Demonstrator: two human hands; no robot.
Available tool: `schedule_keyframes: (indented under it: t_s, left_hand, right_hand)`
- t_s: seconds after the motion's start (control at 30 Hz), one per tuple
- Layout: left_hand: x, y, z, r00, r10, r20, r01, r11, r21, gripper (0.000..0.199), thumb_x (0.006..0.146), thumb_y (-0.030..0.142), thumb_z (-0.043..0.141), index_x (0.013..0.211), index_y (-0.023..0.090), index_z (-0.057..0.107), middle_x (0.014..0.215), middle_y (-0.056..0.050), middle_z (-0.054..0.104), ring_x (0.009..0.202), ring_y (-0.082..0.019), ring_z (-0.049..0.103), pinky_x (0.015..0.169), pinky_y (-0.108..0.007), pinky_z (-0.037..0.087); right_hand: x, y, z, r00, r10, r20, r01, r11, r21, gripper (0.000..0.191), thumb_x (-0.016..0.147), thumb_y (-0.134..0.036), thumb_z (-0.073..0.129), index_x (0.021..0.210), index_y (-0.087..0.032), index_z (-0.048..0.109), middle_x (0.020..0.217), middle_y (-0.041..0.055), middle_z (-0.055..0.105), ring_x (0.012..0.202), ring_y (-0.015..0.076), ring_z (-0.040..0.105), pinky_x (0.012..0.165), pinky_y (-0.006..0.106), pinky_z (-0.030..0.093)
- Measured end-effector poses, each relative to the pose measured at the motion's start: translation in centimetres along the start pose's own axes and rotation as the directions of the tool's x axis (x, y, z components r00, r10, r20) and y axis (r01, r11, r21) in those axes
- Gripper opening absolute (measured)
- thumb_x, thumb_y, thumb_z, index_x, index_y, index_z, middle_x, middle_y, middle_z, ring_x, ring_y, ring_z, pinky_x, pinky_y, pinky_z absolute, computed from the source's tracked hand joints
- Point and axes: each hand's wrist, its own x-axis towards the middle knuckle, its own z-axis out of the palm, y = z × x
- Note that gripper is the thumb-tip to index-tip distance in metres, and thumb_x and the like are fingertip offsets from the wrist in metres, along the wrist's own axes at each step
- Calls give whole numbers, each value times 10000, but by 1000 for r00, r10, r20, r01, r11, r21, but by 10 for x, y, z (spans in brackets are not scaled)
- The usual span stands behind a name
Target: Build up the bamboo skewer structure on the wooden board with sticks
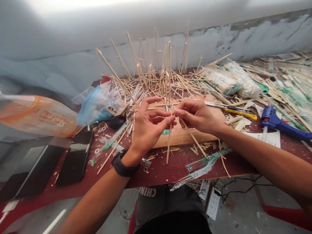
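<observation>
The upright bamboo stick (169,97) stands nearly vertical between the two hands, over the near edge of a wooden board (185,135) on the table (161,170); its lower end hangs past the board's front edge and its top reaches up in front of the stick pile behind. The left hand (148,125) pinches it between thumb and fingertips, with the index finger raised and pointing up and to the right, clear of the stick. The right hand (195,115) is closed, fingertips pressed together right against the same stick, just beside the left thumb; it also grips a second, slanted stick (192,136) that runs down and to the right across the board. A small blue spot shows on the upright stick just above the fingers. A black watch (123,167) sits on the left wrist.

Behind the board lies a tangled pile of bamboo sticks (156,78), many glued into standing frames. To the right of the board rest a yellow utility knife (234,110) and, further right, a blue glue gun (278,122). Packets of wrapped sticks (229,79) lie at the back right. On the left are a black phone (75,157), crumpled clear plastic bags (97,104) and an orange packet (39,115). An empty green-printed wrapper (204,165) hangs over the table's front edge.
</observation>
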Motion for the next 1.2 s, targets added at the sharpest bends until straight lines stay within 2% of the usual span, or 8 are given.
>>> schedule_keyframes:
  t_s: [0.37,0.67,0.97,1.2]
  left_hand:
    - [-1,-3,1,1000,0,-6,0,1000,29,653,702,420,975,1156,242,541,786,23,774,675,-229,823,599,-256,691]
    - [0,-3,1,1000,9,-7,-9,1000,20,644,713,403,969,1155,244,528,789,19,786,685,-223,823,600,-257,678]
    - [0,-4,2,1000,2,-4,-2,1000,27,660,707,433,970,1152,246,520,784,24,777,677,-225,820,600,-263,689]
    - [2,-7,2,999,41,26,-43,996,80,604,752,378,917,1159,237,494,746,48,773,639,-206,808,580,-263,677]
  right_hand:
    - [0,2,2,1000,-22,-11,21,1000,-16,403,956,-484,750,741,-167,627,512,-61,563,420,31,428,395,202,312]
    - [0,2,2,1000,-28,5,28,1000,0,388,965,-468,744,751,-168,622,517,-60,569,413,29,433,385,195,308]
    - [-1,1,3,1000,-7,2,7,1000,3,389,959,-466,752,758,-160,620,520,-53,563,422,28,436,381,190,299]
    - [0,1,2,999,38,34,-40,997,62,375,938,-440,782,758,-164,602,507,-67,554,414,21,421,373,174,287]
